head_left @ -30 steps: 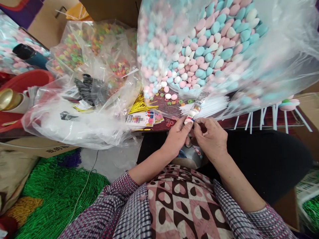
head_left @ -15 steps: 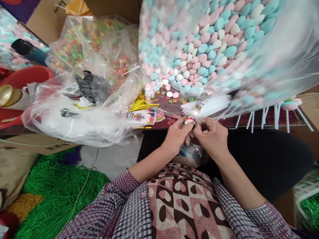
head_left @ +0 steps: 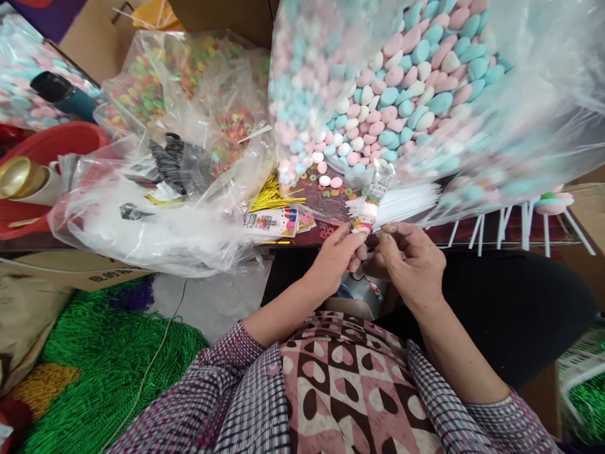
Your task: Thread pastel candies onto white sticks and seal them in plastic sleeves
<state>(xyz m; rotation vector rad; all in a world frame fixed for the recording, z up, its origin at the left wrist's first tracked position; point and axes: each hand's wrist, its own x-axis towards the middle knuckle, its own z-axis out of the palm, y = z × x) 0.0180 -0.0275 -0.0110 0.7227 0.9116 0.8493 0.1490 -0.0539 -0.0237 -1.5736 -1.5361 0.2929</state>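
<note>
Left hand (head_left: 336,252): pinches sleeve (head_left: 375,197) at its base (keep it upright).
Right hand (head_left: 410,263): fingers curled by sleeve mouth, hold unclear.

both hands (head_left: 373,258) apparently pinched together

Dark red table (head_left: 477,232): candy bags (head_left: 401,94), yellow ties (head_left: 271,195), white sticks (head_left: 406,200).

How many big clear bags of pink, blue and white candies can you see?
2: one large bag at top right above the hands, another at the far left edge, mostly cut off. More may be hidden.
</note>
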